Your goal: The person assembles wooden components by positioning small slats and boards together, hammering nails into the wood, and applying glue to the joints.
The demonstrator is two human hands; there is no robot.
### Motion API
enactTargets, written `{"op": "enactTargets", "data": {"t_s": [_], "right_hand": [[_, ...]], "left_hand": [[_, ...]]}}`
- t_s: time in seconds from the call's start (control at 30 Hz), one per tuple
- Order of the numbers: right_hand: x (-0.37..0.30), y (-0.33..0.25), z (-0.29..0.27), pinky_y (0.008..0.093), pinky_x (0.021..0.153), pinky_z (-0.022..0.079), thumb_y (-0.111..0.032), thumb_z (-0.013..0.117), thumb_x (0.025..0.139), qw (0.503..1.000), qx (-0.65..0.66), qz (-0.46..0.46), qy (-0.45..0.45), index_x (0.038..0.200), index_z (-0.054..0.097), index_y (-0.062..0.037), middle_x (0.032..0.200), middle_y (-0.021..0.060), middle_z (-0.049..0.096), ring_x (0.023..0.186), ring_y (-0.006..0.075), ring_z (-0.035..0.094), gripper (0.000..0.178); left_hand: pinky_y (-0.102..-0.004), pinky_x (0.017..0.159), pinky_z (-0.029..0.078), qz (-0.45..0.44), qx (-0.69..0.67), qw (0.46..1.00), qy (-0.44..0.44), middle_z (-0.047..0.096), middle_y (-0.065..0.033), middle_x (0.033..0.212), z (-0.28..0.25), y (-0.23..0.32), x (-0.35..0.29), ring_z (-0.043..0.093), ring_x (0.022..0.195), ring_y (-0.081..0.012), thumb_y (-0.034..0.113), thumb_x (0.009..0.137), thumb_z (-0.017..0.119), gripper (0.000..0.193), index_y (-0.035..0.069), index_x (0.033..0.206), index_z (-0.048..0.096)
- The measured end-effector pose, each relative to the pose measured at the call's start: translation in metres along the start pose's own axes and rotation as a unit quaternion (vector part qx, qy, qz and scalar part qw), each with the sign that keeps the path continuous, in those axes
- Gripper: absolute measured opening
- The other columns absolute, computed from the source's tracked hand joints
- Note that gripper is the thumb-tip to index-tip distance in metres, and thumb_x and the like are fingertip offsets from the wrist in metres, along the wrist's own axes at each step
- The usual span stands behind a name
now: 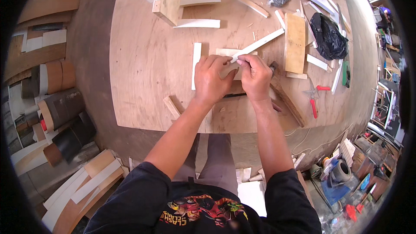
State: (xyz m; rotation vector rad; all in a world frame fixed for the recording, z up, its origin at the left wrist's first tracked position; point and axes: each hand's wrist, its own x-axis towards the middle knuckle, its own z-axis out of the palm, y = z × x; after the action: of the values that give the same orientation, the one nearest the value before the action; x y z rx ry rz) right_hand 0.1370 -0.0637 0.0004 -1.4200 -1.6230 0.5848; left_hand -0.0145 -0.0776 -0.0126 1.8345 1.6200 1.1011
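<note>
A narrow, straight strip of pale, nearly white wood [262,43] slants across the upper middle of the frame, just right of centre. Its lower-left end sits at the fingertips of the hands [256,78]; the uncovered length rises toward the upper right.

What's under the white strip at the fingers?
Beneath the near end of the white strip, a pale flat piece shows on the plywood tabletop. The left hand and right hand cover some of it; what's under them is hidden.
</note>
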Motion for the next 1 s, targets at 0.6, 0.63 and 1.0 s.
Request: {"op": "enactTargets", "data": {"t_s": [0.6, 0.63, 1.0], "right_hand": [[0.014, 0.008, -0.001, 0.0460, 0.079, 0.053, -0.001, 0.071, 0.087, 0.980, -0.135, -0.116, -0.086, 0.095, 0.064, -0.0058, 0.094, 0.0099, 0.069, 0.091, 0.0347, 0.065, 0.012], [0.011, 0.006, -0.002, 0.0455, 0.079, 0.053, -0.001, 0.071, 0.087, 0.980, -0.132, -0.118, -0.088, 0.095, 0.064, -0.0060, 0.094, 0.0097, 0.069, 0.092, 0.0342, 0.065, 0.011], [0.054, 0.095, -0.091, 0.0520, 0.094, 0.047, -0.008, 0.066, 0.099, 0.927, -0.285, 0.138, 0.200, 0.104, 0.060, -0.0028, 0.105, 0.0176, 0.064, 0.103, 0.0408, 0.062, 0.009]], "left_hand": [[-0.0447, 0.077, 0.051, -0.033, 0.063, 0.996, 0.046, 0.069, -0.0088, 0.088, 0.010, 0.005, -0.013, 0.063, 0.086, -0.0331, 0.006, 0.070, 0.089, 0.024, 0.006, 0.090, 0.076], [-0.0447, 0.077, 0.051, -0.032, 0.062, 0.996, 0.047, 0.069, -0.0088, 0.088, 0.007, 0.004, -0.015, 0.063, 0.086, -0.0331, 0.006, 0.070, 0.089, 0.024, 0.006, 0.090, 0.076], [-0.0426, 0.074, 0.053, -0.047, 0.020, 0.999, 0.000, 0.069, -0.0108, 0.085, 0.000, 0.000, -0.016, 0.065, 0.080, -0.0312, 0.003, 0.076, 0.087, 0.020, 0.001, 0.091, 0.075]]}}
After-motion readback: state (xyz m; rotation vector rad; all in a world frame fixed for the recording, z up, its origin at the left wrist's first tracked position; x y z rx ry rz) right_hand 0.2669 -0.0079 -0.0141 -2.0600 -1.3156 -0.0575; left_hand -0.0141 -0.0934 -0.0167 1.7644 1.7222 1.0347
